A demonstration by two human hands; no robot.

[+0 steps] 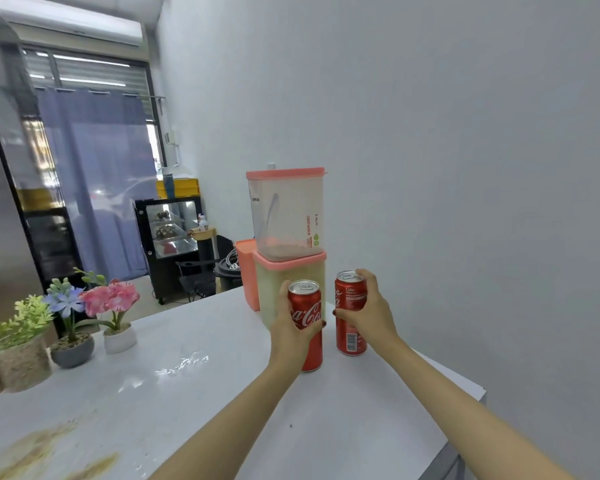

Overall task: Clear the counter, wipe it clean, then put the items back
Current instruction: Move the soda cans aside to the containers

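Red Coca-Cola cans fill both your grips: your left hand [291, 327] is wrapped round the left can [307, 303] and your right hand [371, 310] round the right can [349, 337]. Both cans stand on the white counter [194, 403] near the wall. With the brown stain [42, 448] unwiped, I judge you are clearing. Lift both cans level and carry them off. Count: two cans, three storage containers [286, 209], two of them stacked, and four flower pots [71, 353], the leftmost cropped.
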